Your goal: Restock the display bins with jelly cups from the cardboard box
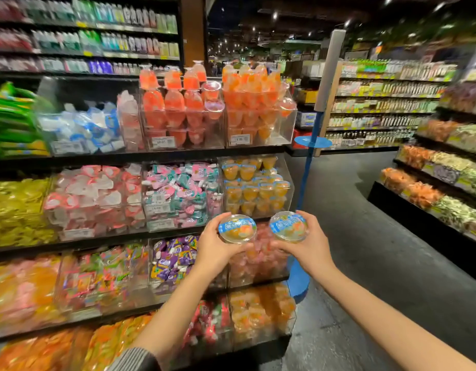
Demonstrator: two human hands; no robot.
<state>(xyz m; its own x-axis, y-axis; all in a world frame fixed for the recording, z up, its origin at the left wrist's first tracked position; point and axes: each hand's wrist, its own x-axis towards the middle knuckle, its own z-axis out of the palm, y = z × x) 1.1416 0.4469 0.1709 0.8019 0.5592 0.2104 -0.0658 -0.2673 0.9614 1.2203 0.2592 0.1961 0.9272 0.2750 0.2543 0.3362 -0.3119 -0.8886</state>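
My left hand [214,243] grips a clear jelly cup [237,228] with a blue label and orange fruit inside, lid facing me. My right hand [310,243] grips a second jelly cup [289,226] of the same kind. Both cups are held side by side just below a clear display bin [286,172] on the second shelf, which is part-filled with matching yellow jelly cups. The cardboard box is not in view.
A tiered black shelf carries several clear bins: orange cups [255,103] and red cups [178,105] on top, pink and teal packets [180,191] in the middle. A blue pole stand [309,156] rises right of the shelf. Grey aisle floor [365,263] lies right.
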